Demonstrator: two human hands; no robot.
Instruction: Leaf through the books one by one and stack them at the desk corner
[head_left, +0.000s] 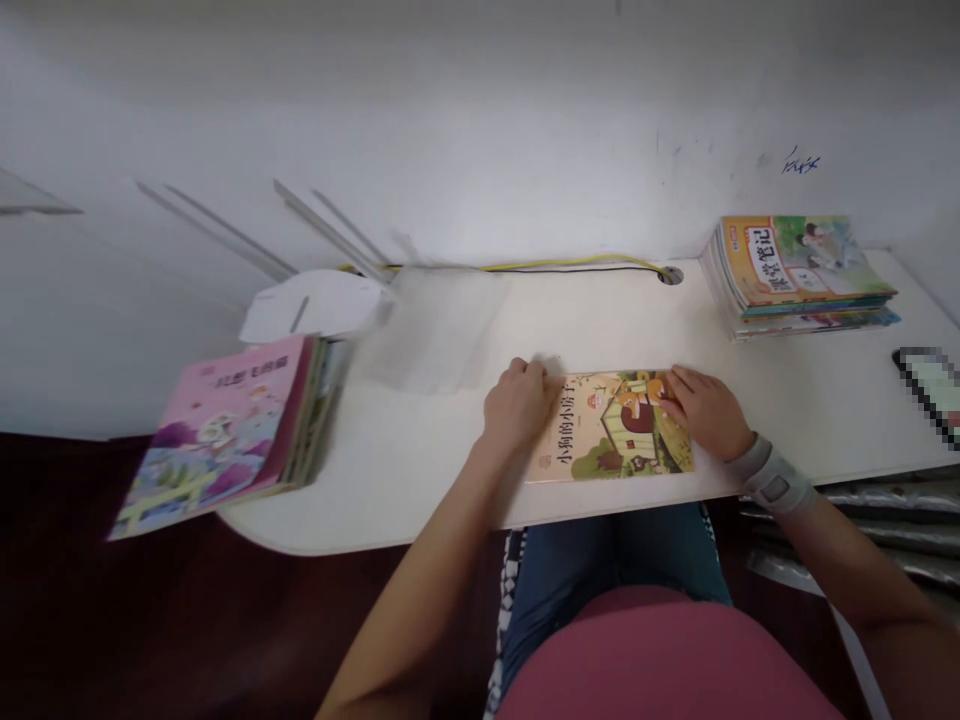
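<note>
The hands are held apart, with a picture book lying flat between them near the front edge of the white tabletop. The left hand is set at the book's upper left edge, its knuckles raised and its fingers curled under; the fingertips and thumb are hidden, so whether the edge is clasped or only touched cannot be told. The right hand is laid over the upper right corner, with the fingers bent along the top edge and the thumb on the cover; whether the corner is pinched or merely pressed cannot be made out. The left forearm is slanted up from the bottom of the view, the right one from the lower right, and a grey band is worn on the right wrist. Both arms are cut off by the frame.

Part of the cover is covered by the hands. At the left, a stack of books is seen, its lower covers hidden by the pink top one; another stack is placed at the far right. A translucent sheet is blurred, and a dark-edged object is pixelated and cut off at the right border
</note>
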